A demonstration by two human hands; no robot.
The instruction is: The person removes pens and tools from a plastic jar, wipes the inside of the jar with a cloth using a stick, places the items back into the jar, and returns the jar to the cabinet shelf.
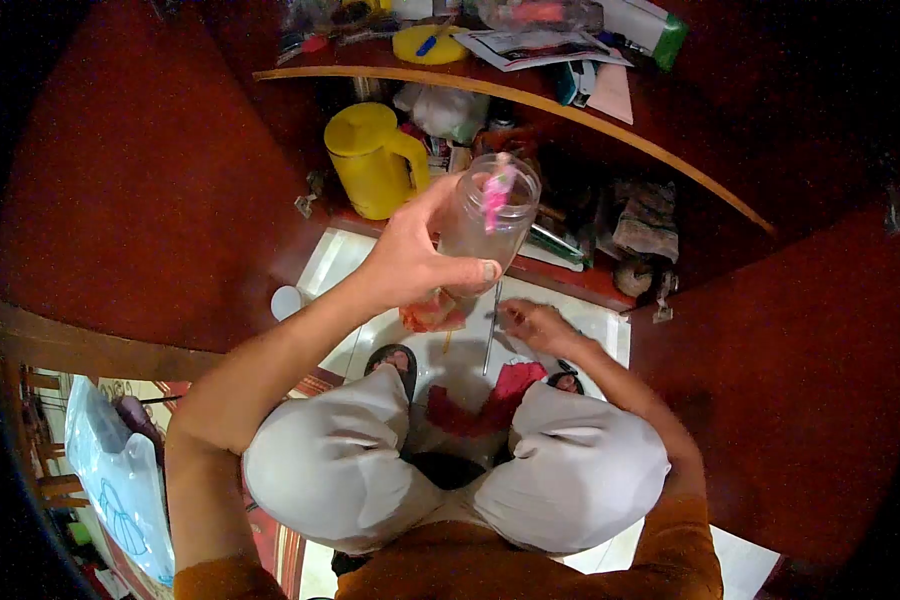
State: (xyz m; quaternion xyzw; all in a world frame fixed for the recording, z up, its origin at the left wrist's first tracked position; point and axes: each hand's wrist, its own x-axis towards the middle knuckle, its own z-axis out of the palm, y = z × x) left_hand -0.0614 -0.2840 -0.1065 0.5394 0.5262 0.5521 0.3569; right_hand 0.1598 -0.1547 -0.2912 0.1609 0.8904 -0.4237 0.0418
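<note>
My left hand (415, 255) is wrapped round a clear plastic jar (485, 225), raised in front of the cupboard. The jar has no lid on its mouth, and a pink item (494, 196) shows at its neck. Lower down, my right hand (536, 326) has its fingers curled, with the fingertips at a thin grey rod (490, 340) over the floor. Below the jar is an orange-red packet (432, 314), partly hidden by it. A red cloth (510, 392) lies on the floor between my feet.
A yellow jug (366, 160) and bags stand on the open cupboard's lower shelf. The upper shelf (300, 72) holds papers, a yellow round lid (428, 44) and a stapler (576, 84). Cupboard doors (160, 190) flank me on both sides. A white round object (287, 301) sits at left.
</note>
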